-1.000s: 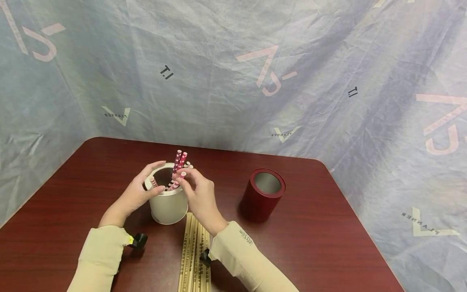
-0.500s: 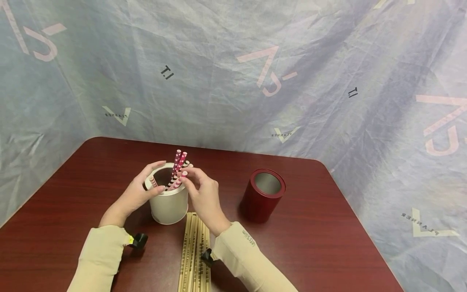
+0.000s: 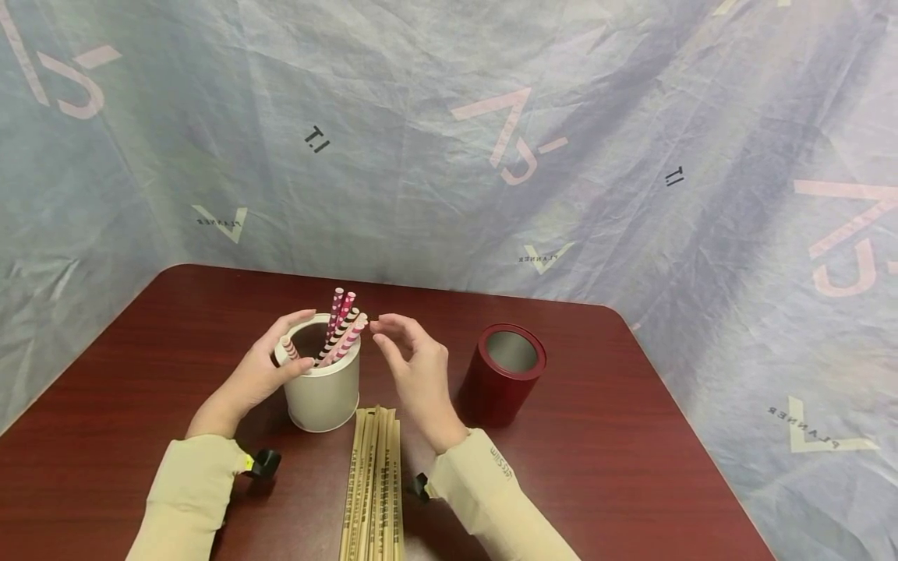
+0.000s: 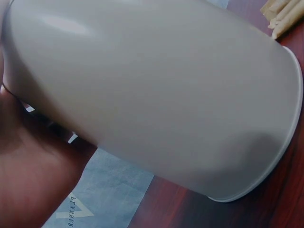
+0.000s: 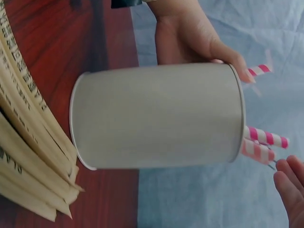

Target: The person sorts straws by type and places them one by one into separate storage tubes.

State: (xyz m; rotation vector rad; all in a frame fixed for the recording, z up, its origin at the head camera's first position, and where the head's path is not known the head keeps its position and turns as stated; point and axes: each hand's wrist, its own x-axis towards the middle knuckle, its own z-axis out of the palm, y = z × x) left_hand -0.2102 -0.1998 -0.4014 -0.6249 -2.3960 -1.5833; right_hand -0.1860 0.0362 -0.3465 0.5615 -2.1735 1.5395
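Note:
A white cylindrical can [image 3: 323, 401] stands upright on the table, with several patterned paper straws [image 3: 341, 339] leaning inside it. Pink stripes, black stripes and polka dots mark the straws; one pink-striped straw [image 3: 290, 348] leans apart at the left rim. My left hand [image 3: 256, 370] grips the can at its upper left, thumb over the near rim and fingers at the far side. Just right of the straw tops, my right hand [image 3: 421, 374] holds nothing, thumb and fingers parted. In the right wrist view, the fingertips [image 5: 288, 178] are close to the straw ends.
Several paper-wrapped sticks [image 3: 373, 483] with printed lettering lie side by side in front of the can. A dark red can [image 3: 501, 378], open at the top, stands to the right. Grey printed cloth [image 3: 421, 195] hangs behind the table [image 3: 617, 436].
My right hand has let go of a pink-striped straw and drawn back to the right. That straw now leans with the others against the can's right rim. My left hand stays on the can.

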